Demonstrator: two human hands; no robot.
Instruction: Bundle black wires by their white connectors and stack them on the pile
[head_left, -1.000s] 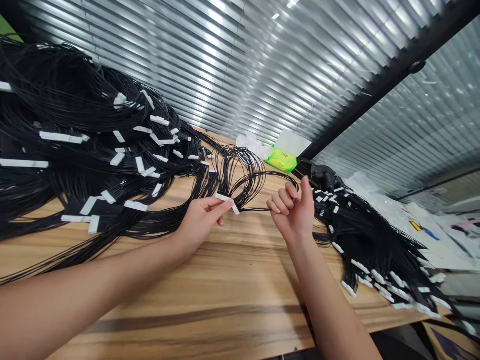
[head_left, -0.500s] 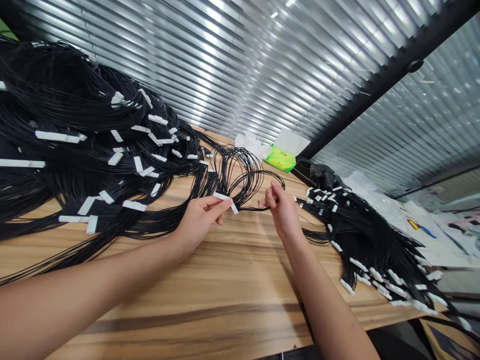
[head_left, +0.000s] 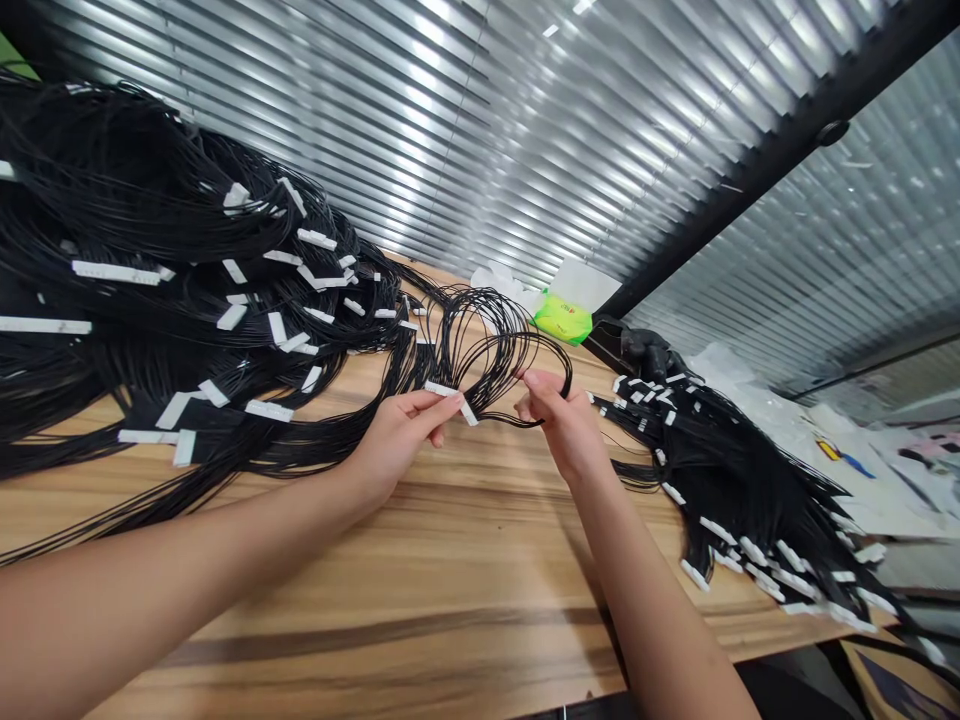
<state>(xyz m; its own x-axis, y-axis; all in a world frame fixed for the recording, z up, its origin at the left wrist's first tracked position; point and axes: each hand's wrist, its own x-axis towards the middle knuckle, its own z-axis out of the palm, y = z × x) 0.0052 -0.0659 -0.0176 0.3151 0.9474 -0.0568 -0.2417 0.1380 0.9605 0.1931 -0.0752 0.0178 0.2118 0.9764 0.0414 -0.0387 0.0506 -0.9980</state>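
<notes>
Between thumb and fingers, my left hand (head_left: 409, 430) pinches a long white connector (head_left: 467, 410). Black wires (head_left: 487, 350) rise from that connector and curl in loops above the table. My right hand (head_left: 556, 410) is closed at the right side of the loops, with a bend of the black wires passing around its fingers. Its thumb and index finger are pressed together, and what lies exactly between them is partly hidden. Just left of my left hand, more black wires run flat over the wooden table (head_left: 420, 600).
A large heap of black wires with white connectors (head_left: 150, 220) fills the left side. Another wire bundle (head_left: 735, 480) lies at the right. A green packet (head_left: 562, 318) stands at the back by the corrugated metal wall (head_left: 360, 130). A yellow-and-blue tool (head_left: 829, 449) lies far right.
My right hand has turned and its fingers have closed inward at the wire loops, which now bend around it. My left hand stays nearly still on the connector.
</notes>
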